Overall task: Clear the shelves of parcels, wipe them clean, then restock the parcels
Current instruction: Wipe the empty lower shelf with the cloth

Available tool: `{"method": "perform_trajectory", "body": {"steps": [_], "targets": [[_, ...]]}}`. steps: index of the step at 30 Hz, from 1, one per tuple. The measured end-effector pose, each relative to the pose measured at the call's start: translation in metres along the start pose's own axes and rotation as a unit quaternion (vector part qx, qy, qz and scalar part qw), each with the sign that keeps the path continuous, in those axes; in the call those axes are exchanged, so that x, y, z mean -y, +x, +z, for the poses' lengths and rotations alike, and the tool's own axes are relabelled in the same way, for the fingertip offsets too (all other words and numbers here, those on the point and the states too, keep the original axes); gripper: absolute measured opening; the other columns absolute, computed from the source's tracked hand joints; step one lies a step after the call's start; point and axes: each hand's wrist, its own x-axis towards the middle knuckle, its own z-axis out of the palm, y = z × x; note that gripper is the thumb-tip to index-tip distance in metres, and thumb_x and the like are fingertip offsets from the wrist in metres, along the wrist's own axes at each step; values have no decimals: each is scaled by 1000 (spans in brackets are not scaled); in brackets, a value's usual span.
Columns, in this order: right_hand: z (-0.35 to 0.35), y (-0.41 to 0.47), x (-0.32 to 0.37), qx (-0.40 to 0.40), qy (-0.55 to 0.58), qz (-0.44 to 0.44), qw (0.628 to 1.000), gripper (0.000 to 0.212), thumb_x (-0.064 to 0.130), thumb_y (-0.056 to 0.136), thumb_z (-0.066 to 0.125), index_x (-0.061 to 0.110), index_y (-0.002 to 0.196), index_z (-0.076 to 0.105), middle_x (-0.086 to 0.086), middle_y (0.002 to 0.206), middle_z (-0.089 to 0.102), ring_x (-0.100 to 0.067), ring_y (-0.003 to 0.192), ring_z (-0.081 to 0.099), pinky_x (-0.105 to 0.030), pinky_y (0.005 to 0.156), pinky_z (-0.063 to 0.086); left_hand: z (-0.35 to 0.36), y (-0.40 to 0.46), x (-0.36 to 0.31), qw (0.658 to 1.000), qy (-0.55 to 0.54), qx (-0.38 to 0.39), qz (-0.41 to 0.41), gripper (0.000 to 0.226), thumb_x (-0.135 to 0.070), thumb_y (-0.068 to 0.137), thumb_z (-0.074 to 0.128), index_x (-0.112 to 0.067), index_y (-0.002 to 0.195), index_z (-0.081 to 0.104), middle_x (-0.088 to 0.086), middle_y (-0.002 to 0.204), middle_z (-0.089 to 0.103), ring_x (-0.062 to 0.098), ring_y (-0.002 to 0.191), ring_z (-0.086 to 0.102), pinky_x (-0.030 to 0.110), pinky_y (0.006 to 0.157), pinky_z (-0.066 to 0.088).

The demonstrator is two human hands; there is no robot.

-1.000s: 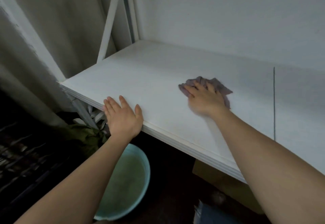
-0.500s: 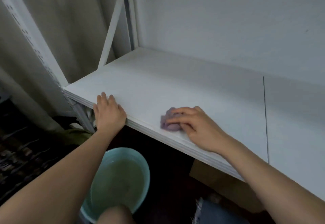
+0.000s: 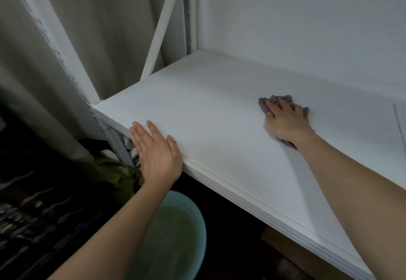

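A white shelf board (image 3: 219, 114) runs from the left upright to the right edge of view, with no parcels on it. My right hand (image 3: 285, 121) lies flat on a crumpled purple cloth (image 3: 262, 103) and presses it to the board, far in near the back wall. My left hand (image 3: 157, 150) rests flat with straight fingers on the shelf's front edge, near its left corner.
A light blue bucket (image 3: 197, 220) of murky water stands on the floor under the shelf's front edge. A brown cardboard box (image 3: 285, 249) sits below the shelf at the right. Grey curtain (image 3: 66, 37) hangs left of the perforated white upright (image 3: 55, 37). An olive cloth (image 3: 114, 174) lies beside the frame.
My right hand has slid the cloth from the front edge back toward the wall and to the right. My left hand has stayed on the front edge.
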Motion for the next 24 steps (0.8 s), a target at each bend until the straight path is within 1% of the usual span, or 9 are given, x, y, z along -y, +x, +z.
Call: {"method": "perform_trajectory", "body": {"steps": [4, 10, 13, 15, 16, 18, 20, 22, 24], "targets": [[7, 43, 60, 13, 2, -47, 999, 55, 36, 100, 22, 42, 154, 12, 6, 164, 5, -37, 147, 9, -63, 117, 7, 3, 0, 2, 999, -24, -21, 20, 72, -37, 90, 11, -3, 153, 0, 22, 158, -19, 30, 146, -22, 34, 116, -17], [19, 90, 139, 38, -20, -100, 994, 60, 30, 100, 25, 43, 155, 3, 12, 164, -4, -35, 148, 3, -62, 117, 3, 8, 0, 6, 997, -58, -36, 26, 69, -34, 90, 11, -10, 155, 10, 16, 159, -21, 25, 144, -28, 30, 113, -17], [22, 99, 170, 39, -16, -175, 984, 61, 25, 98, 23, 43, 154, 8, 16, 164, -3, -30, 150, 4, -57, 118, 5, 9, 0, 6, 997, -51, -41, 33, 74, -38, 86, 3, -11, 155, 12, 16, 159, -20, 24, 144, -29, 31, 115, -17], [25, 95, 184, 51, -20, -257, 965, 62, 17, 99, 22, 43, 154, 13, 17, 163, 0, -20, 151, 0, -48, 121, -1, 7, 0, 6, 998, -36, -43, 34, 77, -40, 84, 0, -12, 155, 12, 16, 159, -19, 24, 144, -29, 35, 118, -15], [26, 90, 188, 54, -19, -294, 954, 62, 14, 99, 21, 44, 154, 16, 17, 163, 2, -16, 152, -1, -46, 121, -3, 7, 0, 6, 998, -28, -39, 32, 74, -38, 86, 1, -12, 155, 11, 16, 159, -18, 24, 144, -28, 36, 118, -15], [27, 74, 191, 48, -15, -354, 934, 60, 15, 101, 19, 46, 152, 20, 17, 164, 6, -14, 151, 3, -48, 121, 0, 6, 0, 6, 999, -9, -31, 26, 69, -34, 89, 6, -11, 155, 7, 17, 159, -18, 25, 145, -27, 36, 117, -15], [30, 52, 194, 56, -10, -383, 922, 58, 18, 103, 16, 48, 152, 19, 18, 163, 7, -15, 151, 4, -49, 122, 0, 4, 0, 6, 999, 9, -31, 16, 68, -33, 91, 8, -10, 155, 3, 17, 159, -18, 26, 146, -23, 37, 118, -14], [30, 23, 198, 73, 0, -399, 914, 54, 22, 105, 16, 49, 152, 19, 20, 163, 6, -16, 151, 3, -46, 122, -4, 3, -1, 3, 999, 14, -39, -6, 65, -33, 96, 11, -11, 155, -4, 17, 159, -18, 26, 147, -20, 39, 119, -13], [26, -9, 198, 73, 16, -414, 907, 51, 26, 106, 18, 47, 152, 22, 20, 163, 8, -16, 151, 5, -44, 121, -3, 2, -6, -5, 997, -10, -44, -55, 61, -33, 102, 16, -15, 154, -10, 14, 160, -19, 24, 148, -17, 42, 120, -11]]}}
